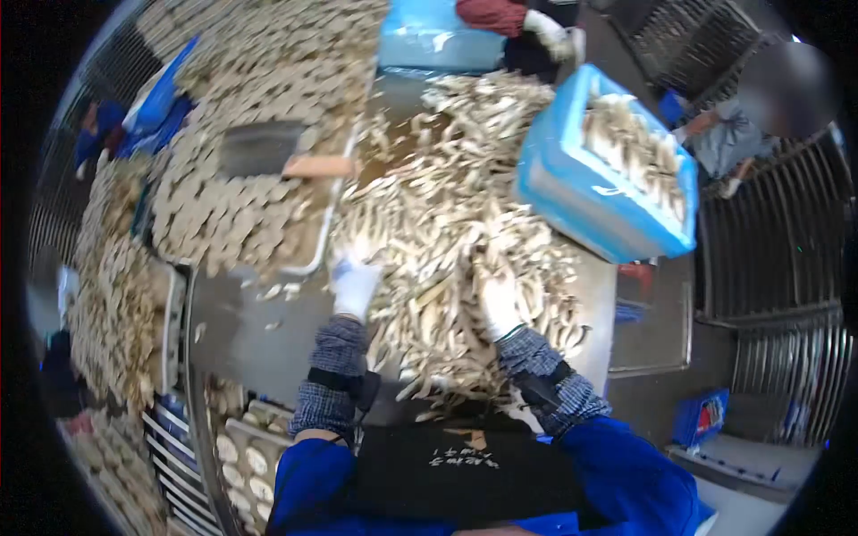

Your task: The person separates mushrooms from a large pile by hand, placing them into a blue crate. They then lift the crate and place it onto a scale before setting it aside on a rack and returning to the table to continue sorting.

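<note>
A large heap of small, pale, slender fish (447,232), looking dried, covers much of the metal table. My left hand (356,286), in a white glove, reaches to the heap's left side; its fingers blur into the fish. Deeper in the middle of the heap is my right hand (498,302), also gloved in white. Its fingertips are among the fish, so I cannot make out what they grip. Left of the heap, a cleaver (264,148) with a wooden handle lies on a tray (315,255) covered with flat pale pieces in rows.
A blue crate (572,192) filled with fish stands at the table's right edge. Another blue container (438,40) is at the far end, by a co-worker's gloved hand (547,34). More racks of pieces (116,304) line the left. A person in grey (737,134) is at the right.
</note>
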